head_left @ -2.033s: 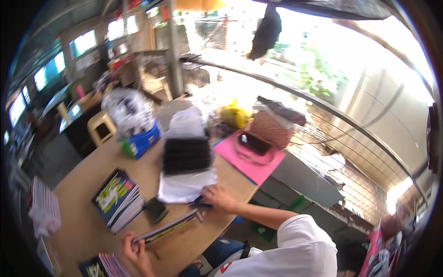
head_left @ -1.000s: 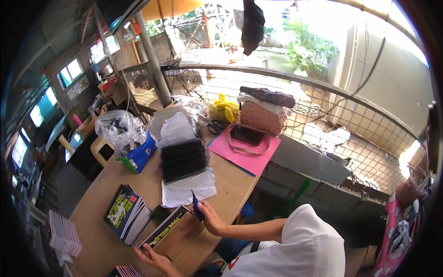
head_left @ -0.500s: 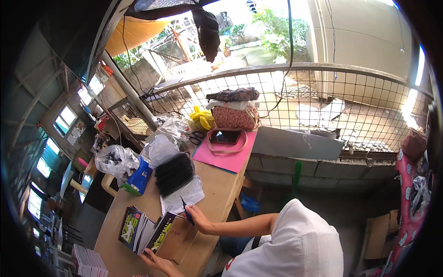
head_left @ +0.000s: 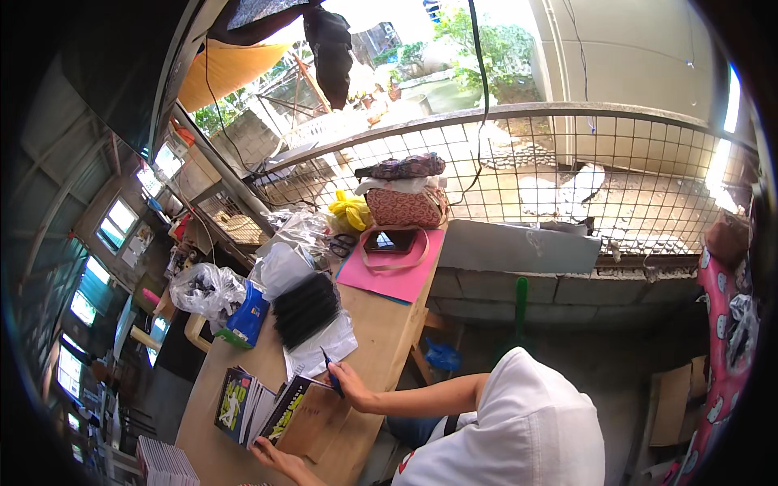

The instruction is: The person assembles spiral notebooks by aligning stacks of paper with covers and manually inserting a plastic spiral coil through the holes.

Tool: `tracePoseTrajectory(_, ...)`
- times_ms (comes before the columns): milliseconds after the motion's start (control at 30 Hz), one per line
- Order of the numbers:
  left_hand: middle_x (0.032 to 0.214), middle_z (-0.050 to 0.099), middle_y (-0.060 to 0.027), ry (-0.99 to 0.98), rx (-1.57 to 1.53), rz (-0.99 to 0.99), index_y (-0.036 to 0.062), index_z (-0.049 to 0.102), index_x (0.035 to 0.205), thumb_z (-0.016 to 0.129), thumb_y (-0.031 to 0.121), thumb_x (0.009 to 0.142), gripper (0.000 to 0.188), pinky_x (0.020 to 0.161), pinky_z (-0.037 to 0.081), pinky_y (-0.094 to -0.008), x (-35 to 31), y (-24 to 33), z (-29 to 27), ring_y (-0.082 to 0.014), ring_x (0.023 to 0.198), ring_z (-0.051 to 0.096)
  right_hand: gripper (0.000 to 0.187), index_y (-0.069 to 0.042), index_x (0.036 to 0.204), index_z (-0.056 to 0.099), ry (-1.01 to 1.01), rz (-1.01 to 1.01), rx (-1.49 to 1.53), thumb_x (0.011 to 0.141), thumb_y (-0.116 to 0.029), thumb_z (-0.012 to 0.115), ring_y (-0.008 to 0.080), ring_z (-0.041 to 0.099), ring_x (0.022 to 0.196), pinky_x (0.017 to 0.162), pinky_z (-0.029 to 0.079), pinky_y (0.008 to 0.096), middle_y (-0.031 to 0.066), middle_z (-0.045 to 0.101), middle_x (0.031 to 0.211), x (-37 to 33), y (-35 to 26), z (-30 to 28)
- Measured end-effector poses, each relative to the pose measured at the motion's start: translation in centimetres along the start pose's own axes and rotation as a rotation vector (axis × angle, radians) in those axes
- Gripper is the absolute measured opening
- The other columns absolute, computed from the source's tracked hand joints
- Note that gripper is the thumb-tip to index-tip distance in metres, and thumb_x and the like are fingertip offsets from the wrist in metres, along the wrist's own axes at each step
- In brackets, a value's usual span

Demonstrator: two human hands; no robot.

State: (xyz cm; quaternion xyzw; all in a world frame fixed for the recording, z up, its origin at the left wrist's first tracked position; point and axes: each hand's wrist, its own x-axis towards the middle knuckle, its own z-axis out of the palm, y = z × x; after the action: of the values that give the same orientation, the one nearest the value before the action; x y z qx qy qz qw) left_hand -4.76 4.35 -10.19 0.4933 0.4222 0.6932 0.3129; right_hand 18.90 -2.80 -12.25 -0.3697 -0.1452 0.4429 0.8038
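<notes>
In my right hand (head_left: 350, 387) is a slim pointed tool with a blue handle (head_left: 335, 381), its dark tip up; its exact kind is hard to make out. The fingers are closed round the handle, beside the top of a notebook. My left hand (head_left: 275, 458) grips the lower edge of this spiral notebook (head_left: 284, 415), which has a black cover with yellow-green print. Leaning against it on the left are several similar notebooks (head_left: 235, 402). Beyond them, a bundle of black binding coils (head_left: 306, 312) rests on white plastic wrapping (head_left: 328, 344).
A brown board (head_left: 312, 425) lies under the right side of the notebook. On the wooden table (head_left: 381, 324) are a blue and green box (head_left: 245, 320), pink sheet (head_left: 397, 279), phone (head_left: 391, 241), scissors (head_left: 342, 245) and patterned pouch (head_left: 405, 208). A notebook stack (head_left: 166, 462) stands lower left.
The view has shifted slightly, so things on the table sit a little differently in it. Both hands keep the same holds, with almost no movement.
</notes>
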Motion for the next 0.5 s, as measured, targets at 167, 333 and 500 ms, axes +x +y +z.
tracePoseTrajectory(167,0.116,0.058,-0.0195,-0.028,0.007,-0.015,-0.0085,0.054,0.115,0.064,0.050,0.096,0.063,0.102,0.039,-0.0408,0.3,1.3,-0.1,-0.0262,0.107,0.053,0.039,-0.009,0.106,0.051,-0.014,0.026,0.175,0.102,-0.048,0.052,0.0155,0.061,0.084,0.073,0.046,0.0291,0.0052,0.063,0.095,0.6,-1.2,-1.0)
tracePoseTrajectory(333,0.097,0.052,-0.0118,-0.012,-0.020,0.021,-0.0032,0.053,0.095,0.064,0.049,0.097,0.053,0.092,0.040,-0.0377,-1.1,3.5,1.4,-0.0227,0.091,0.048,0.042,-0.011,0.108,0.052,-0.077,0.097,0.014,0.102,-0.052,0.051,0.0160,0.062,0.088,0.071,0.045,0.0321,0.0057,0.064,0.098,0.8,-1.1,-1.8)
tracePoseTrajectory(500,0.142,0.049,-0.0193,-0.157,-0.128,-0.137,-0.0074,0.049,0.138,0.070,0.049,0.092,0.076,0.108,0.039,-0.0437,0.5,2.0,-1.0,-0.0289,0.123,0.051,0.043,-0.009,0.107,0.052,-0.125,0.081,-0.050,0.102,-0.052,0.051,0.0145,0.060,0.089,0.074,0.045,0.0309,0.0055,0.063,0.098,0.6,-0.3,-1.6)
